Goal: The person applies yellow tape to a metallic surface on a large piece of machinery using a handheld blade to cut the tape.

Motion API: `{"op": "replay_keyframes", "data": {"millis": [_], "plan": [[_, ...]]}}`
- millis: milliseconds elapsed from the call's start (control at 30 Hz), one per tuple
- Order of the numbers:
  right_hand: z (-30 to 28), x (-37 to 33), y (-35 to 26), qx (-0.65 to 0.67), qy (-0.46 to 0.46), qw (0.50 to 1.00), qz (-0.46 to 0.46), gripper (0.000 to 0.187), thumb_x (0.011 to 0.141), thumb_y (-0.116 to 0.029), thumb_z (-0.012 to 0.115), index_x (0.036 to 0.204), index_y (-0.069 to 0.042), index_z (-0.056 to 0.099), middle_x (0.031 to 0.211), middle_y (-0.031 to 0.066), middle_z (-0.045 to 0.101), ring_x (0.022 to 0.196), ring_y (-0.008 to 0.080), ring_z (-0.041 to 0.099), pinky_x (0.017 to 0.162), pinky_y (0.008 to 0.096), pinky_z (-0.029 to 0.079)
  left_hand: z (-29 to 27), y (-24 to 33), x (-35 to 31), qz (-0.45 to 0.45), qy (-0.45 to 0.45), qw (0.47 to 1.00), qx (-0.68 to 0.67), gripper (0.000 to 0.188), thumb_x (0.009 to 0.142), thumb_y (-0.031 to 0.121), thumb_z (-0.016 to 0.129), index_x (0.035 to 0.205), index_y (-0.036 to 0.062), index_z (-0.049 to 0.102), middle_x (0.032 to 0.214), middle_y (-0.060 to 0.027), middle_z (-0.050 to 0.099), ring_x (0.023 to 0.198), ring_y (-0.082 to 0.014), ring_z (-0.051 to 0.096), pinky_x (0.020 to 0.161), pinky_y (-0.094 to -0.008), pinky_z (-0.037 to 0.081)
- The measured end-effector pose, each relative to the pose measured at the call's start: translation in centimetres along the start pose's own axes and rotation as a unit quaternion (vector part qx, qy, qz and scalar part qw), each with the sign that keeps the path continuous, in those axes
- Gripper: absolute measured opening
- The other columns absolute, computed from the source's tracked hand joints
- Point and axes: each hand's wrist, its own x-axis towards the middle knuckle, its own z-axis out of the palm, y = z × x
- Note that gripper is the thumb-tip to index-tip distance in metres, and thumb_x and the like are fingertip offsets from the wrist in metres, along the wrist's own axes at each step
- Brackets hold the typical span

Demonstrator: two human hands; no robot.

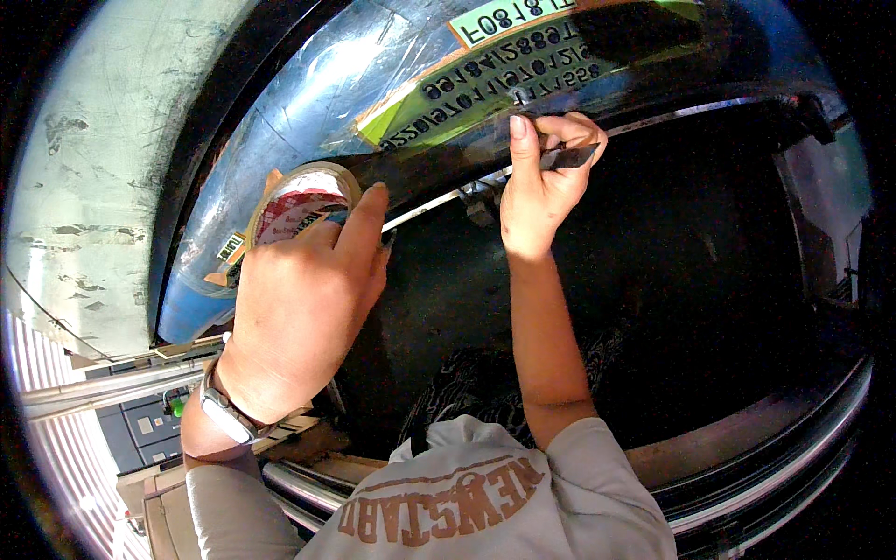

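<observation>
My left hand (303, 308), with a watch at its wrist, is closed round a roll of tape (347, 177) with a red-and-white patterned core, held against a shiny blue curved sheet (280, 121). My right hand (546, 182) is raised at the sheet's lower edge, fingers curled round a small dark flat piece (569, 157) whose kind I cannot make out. Its thumb points up to the edge of a green-and-dark printing plate (411, 117) with raised mirror-written characters. The left fingertips behind the roll are hidden.
A pale, scuffed drum or panel (93, 159) curves along the left, with a black band beside it. Below the blue sheet a dark hollow (672, 252) opens, crossed by a thin metal bar (425, 211). Curved metal rails (775, 448) run at lower right. Grey cabinets (140, 425) stand at lower left.
</observation>
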Motion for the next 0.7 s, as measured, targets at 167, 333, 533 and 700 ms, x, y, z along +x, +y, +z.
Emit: {"op": "replay_keyframes", "data": {"millis": [167, 333, 533, 700], "plan": [[0.3, -0.2, 0.5, -0.006, -0.002, 1.0, -0.02, 0.024, 0.078, -0.009, 0.075, 0.088, -0.007, 0.053, 0.087, 0.0055, 0.047, 0.083, 0.0189, 0.04, 0.067, 0.0288, 0.036, 0.1, -0.2, 0.1, -0.003, -0.003, 1.0, 0.017, 0.04, 0.081, 0.012, 0.066, 0.12, 0.0087, 0.058, 0.075, -0.0141, 0.065, 0.064, -0.0297, 0.064, 0.058, -0.0398, 0.052], [0.0, -0.1, 0.4, -0.006, 0.004, 1.0, -0.025, 0.023, 0.078, -0.007, 0.075, 0.087, -0.006, 0.053, 0.087, 0.0059, 0.047, 0.084, 0.0196, 0.041, 0.069, 0.0295, 0.036, 0.6, -0.2, 0.1, 0.002, 0.002, 1.0, 0.026, 0.041, 0.08, 0.013, 0.067, 0.12, 0.0085, 0.058, 0.075, -0.0133, 0.065, 0.065, -0.0289, 0.065, 0.059, -0.0395, 0.053], [0.1, -0.1, 0.6, -0.022, 0.004, 0.999, -0.039, 0.022, 0.078, -0.005, 0.074, 0.087, -0.007, 0.055, 0.092, 0.0056, 0.045, 0.083, 0.0153, 0.041, 0.067, 0.026, 0.037, 1.3, 0.0, 0.2, -0.006, -0.001, 0.998, 0.057, 0.044, 0.079, 0.012, 0.067, 0.122, 0.0071, 0.056, 0.074, -0.0138, 0.065, 0.063, -0.0291, 0.064, 0.058, -0.0405, 0.052], [0.1, -0.1, 0.5, 0.005, -0.004, 1.0, -0.021, 0.021, 0.08, -0.006, 0.074, 0.086, -0.006, 0.054, 0.092, 0.005, 0.042, 0.082, 0.0136, 0.041, 0.067, 0.0255, 0.037, 1.3, 0.3, 0.5, -0.009, -0.01, 0.998, 0.056, 0.044, 0.079, 0.013, 0.066, 0.121, 0.0042, 0.056, 0.073, -0.0139, 0.064, 0.062, -0.0301, 0.064, 0.057, -0.0401, 0.052]]}}
